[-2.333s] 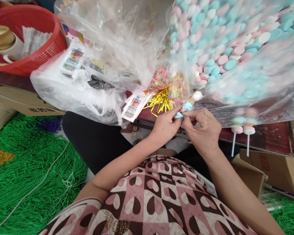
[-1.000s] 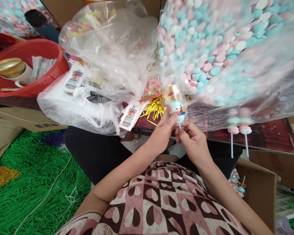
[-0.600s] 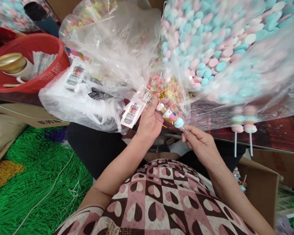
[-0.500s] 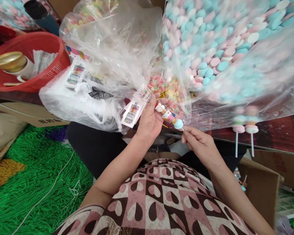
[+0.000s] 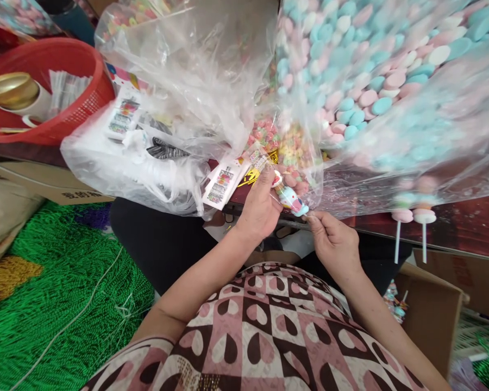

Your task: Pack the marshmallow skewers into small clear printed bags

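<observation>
Between my hands is a marshmallow lollipop [image 5: 292, 200] in a clear printed bag, tilted with its blue lower end towards the right. My left hand [image 5: 263, 205] is closed around the upper part of the bag. Thumb and fingers of my right hand [image 5: 333, 234] pinch the lower end, at the stick; the stick itself is mostly hidden. Just beyond my left hand lie gold twist ties [image 5: 250, 176] and a stack of printed white bags [image 5: 223, 184]. Two unwrapped marshmallow lollipops [image 5: 413, 209] rest at the table edge on the right, their sticks jutting out.
A large clear bag of pink, blue and white marshmallows [image 5: 383, 92] fills the back right. Small gummies [image 5: 295, 144] sit in bags ahead. At left stands a red basket [image 5: 77, 103]. Below right, an open cardboard box [image 5: 427, 320] holds wrapped lollipops. Green beaded strands [image 5: 65, 304] cover the floor.
The lollipop, earlier bare in my hands, went into the printed bag. My left hand then shifted to the bag's upper part and my right hand to the stick end.
</observation>
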`<state>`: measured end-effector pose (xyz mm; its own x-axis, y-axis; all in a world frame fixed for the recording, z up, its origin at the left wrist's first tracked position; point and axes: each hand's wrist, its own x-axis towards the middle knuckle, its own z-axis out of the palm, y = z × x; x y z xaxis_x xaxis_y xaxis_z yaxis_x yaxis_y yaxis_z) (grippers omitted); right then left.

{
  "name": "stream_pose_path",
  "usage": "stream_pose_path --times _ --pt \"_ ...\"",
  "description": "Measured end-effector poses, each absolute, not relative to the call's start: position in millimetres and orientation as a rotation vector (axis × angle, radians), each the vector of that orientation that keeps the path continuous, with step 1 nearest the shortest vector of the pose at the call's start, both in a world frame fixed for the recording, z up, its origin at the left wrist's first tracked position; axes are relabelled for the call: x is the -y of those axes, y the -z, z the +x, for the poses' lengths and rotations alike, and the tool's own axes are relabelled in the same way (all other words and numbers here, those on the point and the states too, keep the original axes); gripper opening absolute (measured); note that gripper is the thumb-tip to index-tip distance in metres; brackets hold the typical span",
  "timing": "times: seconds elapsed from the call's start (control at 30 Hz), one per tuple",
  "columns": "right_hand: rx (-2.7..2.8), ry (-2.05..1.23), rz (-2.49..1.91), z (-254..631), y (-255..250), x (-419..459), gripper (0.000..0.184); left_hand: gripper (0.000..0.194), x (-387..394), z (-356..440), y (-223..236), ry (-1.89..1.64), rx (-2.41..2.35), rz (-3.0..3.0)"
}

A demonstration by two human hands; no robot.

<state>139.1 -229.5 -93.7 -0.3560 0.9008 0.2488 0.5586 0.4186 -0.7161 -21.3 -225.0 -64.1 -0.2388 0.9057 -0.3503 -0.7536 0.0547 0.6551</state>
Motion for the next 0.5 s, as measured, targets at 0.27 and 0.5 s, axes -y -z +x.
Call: stream_pose_path --times 0.27,0.5 --pt "1.921 -1.031 -1.292 138.4 88.6 233.3 0.023 0.040 223.8 -24.6 70.9 -1.585 -0.891 0.181" --pt "1.889 -0.833 -1.271 140.1 95.8 238.5 0.017 0.026 227.5 -20.5 68.2 -1.533 -0.856 0.231"
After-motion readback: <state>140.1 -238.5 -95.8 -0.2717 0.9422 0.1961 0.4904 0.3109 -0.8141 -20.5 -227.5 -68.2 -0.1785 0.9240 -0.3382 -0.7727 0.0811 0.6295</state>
